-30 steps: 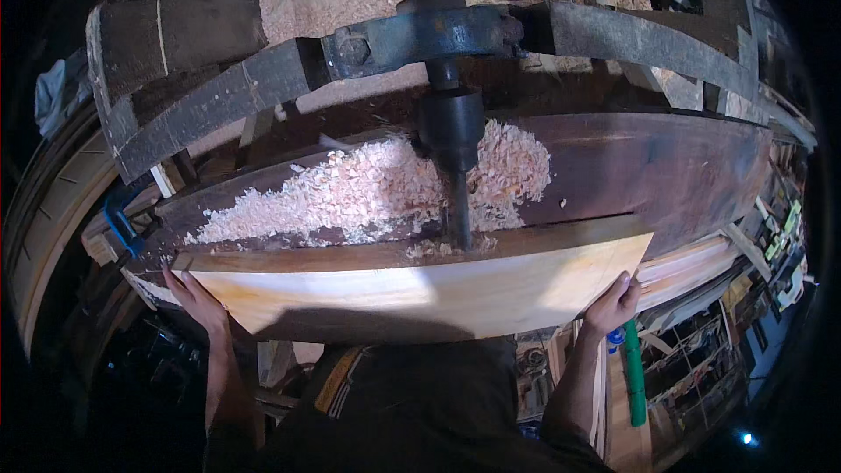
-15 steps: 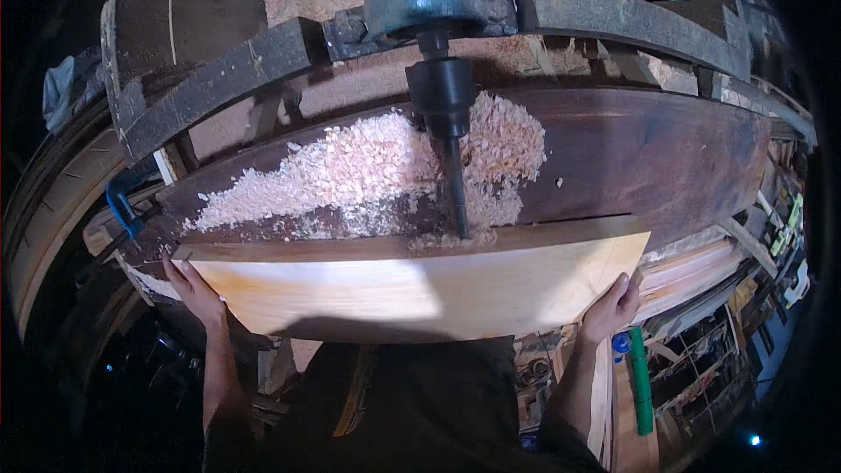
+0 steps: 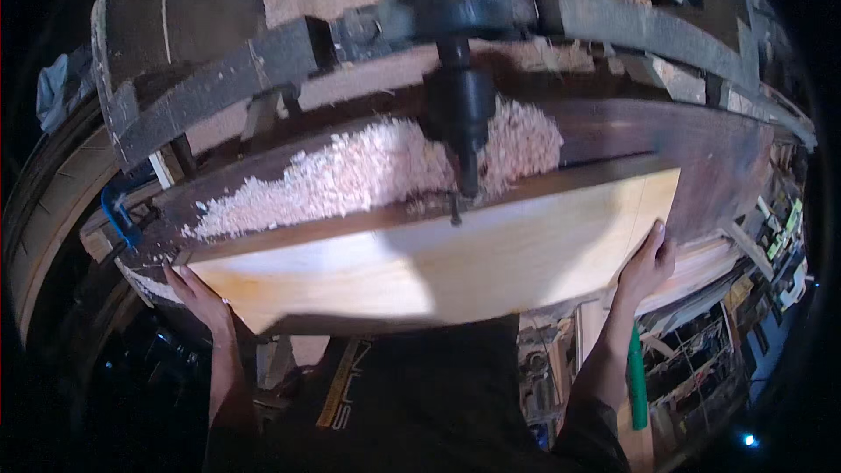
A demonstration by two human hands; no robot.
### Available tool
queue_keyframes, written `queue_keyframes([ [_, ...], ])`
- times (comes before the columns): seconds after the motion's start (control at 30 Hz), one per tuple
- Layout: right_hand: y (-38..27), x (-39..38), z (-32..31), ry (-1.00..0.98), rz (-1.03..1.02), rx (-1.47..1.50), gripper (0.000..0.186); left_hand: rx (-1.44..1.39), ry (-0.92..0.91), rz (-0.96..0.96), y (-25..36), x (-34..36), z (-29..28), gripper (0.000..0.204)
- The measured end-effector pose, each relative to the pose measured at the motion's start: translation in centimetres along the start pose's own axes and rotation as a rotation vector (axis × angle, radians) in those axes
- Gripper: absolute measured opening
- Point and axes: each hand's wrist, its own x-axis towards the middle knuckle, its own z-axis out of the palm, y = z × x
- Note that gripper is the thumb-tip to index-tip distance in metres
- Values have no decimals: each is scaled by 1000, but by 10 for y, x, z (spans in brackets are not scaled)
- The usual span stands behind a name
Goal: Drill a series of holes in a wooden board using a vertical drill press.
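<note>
A pale wooden board, standing on its long edge with its face toward me, lies tilted across a dark workbench. My left hand is closed on its left end, and my right hand grips its right end, which sits farther forward than the left. Over the board's top edge hangs a dark drill chuck with a bit pointing down at it; motion blur hides whether the bit is inside the wood. Pink wood shavings are heaped behind the board, around the bit.
A machine shaft on a bearing block crosses wooden beams above. A blue clamp is at the left end of the bench. Timber offcuts and a green tube lie at lower right; stacked boards stand at far left.
My right hand has pushed the board's right end forward and rightward, turning the board at a slant, while my left hand has moved only slightly. The picture is more blurred.
</note>
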Motion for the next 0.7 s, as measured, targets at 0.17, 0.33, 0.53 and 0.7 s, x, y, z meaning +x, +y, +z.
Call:
queue_keyframes([
  [0.17,38,-56,-35,-8,72,-35,25,33,-29,62,-8,-3,-4,61],
  [0.33,79,-87,-53,41,81,71,31,-12,-80,120,-10,-9,-6,59],
  [0.53,61,-59,-42,16,92,40,30,30,-69,84,-1,-9,-4,59],
  [0.7,10,-15,-16,-23,82,43,32,28,-50,43,8,-7,-1,62],
])
